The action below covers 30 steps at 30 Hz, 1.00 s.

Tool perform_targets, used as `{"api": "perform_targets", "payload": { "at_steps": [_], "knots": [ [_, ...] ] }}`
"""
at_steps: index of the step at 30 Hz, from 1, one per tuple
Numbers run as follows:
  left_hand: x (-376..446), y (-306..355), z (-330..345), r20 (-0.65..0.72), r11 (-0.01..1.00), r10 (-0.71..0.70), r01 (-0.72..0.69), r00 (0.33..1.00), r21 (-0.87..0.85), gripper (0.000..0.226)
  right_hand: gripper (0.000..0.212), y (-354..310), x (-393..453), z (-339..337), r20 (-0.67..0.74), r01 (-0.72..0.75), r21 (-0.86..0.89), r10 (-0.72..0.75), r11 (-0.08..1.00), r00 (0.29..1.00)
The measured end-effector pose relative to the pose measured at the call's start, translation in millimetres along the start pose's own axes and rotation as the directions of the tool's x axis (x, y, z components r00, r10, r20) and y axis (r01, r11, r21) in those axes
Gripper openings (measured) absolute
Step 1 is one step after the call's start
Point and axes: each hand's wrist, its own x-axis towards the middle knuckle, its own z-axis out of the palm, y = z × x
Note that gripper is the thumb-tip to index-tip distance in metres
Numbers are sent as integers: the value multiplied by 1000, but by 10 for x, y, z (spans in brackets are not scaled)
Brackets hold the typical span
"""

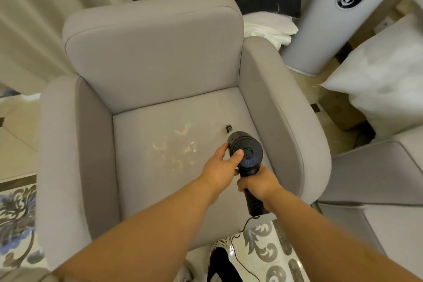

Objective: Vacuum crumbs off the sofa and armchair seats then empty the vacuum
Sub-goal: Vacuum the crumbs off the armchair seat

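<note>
Both hands are gripping the black handheld vacuum: right grip wrapping its ribbed handle, left grip curling round the rounded body, over yellowish crumbs scattered on the grey fabric armchair; white pillow sitting nearby.

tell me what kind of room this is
Most likely a home living room. A grey upholstered armchair stands before long cream curtains, a tall white tower fan or air conditioner is in the corner, and patterned tile flooring runs underneath.
</note>
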Motion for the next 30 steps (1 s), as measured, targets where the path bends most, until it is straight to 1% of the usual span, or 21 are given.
{"api": "perform_targets", "payload": {
  "at_steps": [3,7,9,15,21,25,30],
  "knots": [
    [216,53,47,-7,1000,-15,15,1000,-9,59,43,-46,231,-25,2,-11,20,11,1000,1000],
    [307,-50,-115,-54,999,-30,31,998,9,61,45,-32,360,190,51,-17,-18,18,1000,999],
    [276,-138,-199,-55,999,-32,33,998,13,62,48,2,354,283,59,-10,-28,12,1000,998],
    [42,-332,-342,-114,999,-40,40,993,-4,63,50,33,157,465,137,-29,-55,37,998,990],
    [-246,-404,-601,-178,998,-56,62,982,29,66,43,35,-115,783,221,-36,-26,41,999,974],
    [-263,-319,-634,-191,998,-31,40,981,41,66,40,-28,-167,779,186,-13,-8,14,1000,983],
    [-21,-43,-367,-130,998,18,-10,991,61,65,41,-180,5,373,99,17,10,-18,1000,995]
  ]
}}
